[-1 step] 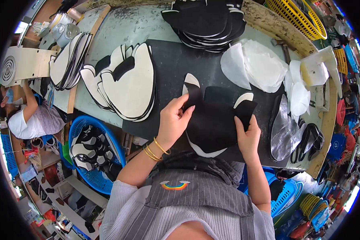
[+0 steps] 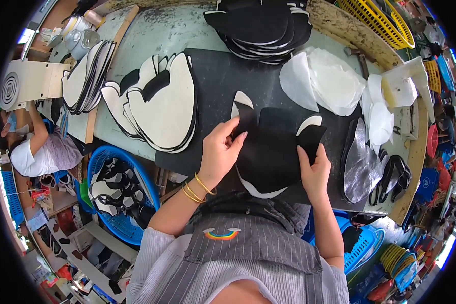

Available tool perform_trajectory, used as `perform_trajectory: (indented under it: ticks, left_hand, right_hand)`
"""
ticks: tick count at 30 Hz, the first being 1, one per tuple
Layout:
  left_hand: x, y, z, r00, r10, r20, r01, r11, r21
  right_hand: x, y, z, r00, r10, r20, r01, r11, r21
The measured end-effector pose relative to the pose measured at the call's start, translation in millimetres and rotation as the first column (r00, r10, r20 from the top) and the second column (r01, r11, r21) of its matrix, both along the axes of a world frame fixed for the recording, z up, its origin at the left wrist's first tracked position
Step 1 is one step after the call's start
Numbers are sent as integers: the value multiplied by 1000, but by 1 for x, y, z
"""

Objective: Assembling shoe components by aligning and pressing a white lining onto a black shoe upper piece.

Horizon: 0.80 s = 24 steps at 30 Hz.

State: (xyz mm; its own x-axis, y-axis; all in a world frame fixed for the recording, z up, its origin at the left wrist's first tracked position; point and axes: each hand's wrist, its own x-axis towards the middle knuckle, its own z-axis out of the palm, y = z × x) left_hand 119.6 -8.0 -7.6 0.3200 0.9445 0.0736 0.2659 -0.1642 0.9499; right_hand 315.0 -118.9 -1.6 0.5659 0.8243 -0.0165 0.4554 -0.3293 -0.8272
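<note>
Between my hands is a black shoe-upper piece (image 2: 271, 162) with a white underside, which shows at its lower edge and at both upper tips. My left hand (image 2: 220, 149) pinches its left arm between thumb and fingers. On the opposite side my right hand (image 2: 315, 172) grips the right arm the same way. The piece is held over the near edge of a black work mat (image 2: 218, 76). To the left lies a pile of cream-faced upper pieces (image 2: 162, 114) with black edges. A stack of black pieces (image 2: 258, 25) sits at the far side.
White translucent sheets (image 2: 334, 83) lie right of the mat, near a hammer (image 2: 362, 63). Clear-wrapped dark pieces (image 2: 362, 167) rest at the right edge. A blue basket (image 2: 149, 202) of black-and-white parts stands lower left. Another person (image 2: 40, 147) works at the far left.
</note>
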Motion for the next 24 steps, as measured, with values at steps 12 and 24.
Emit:
perform_trajectory:
  ticks: [12, 24]
  left_hand:
    - [11, -7, 16, 939, 167, -302, -72, 951, 302]
    - [16, -91, 24, 809, -255, -529, 501, 770, 395]
  right_hand:
    - [-1, 0, 12, 995, 8, 95, -7, 1000, -12]
    - [11, 1, 12, 999, 24, 24, -24, 1000, -2]
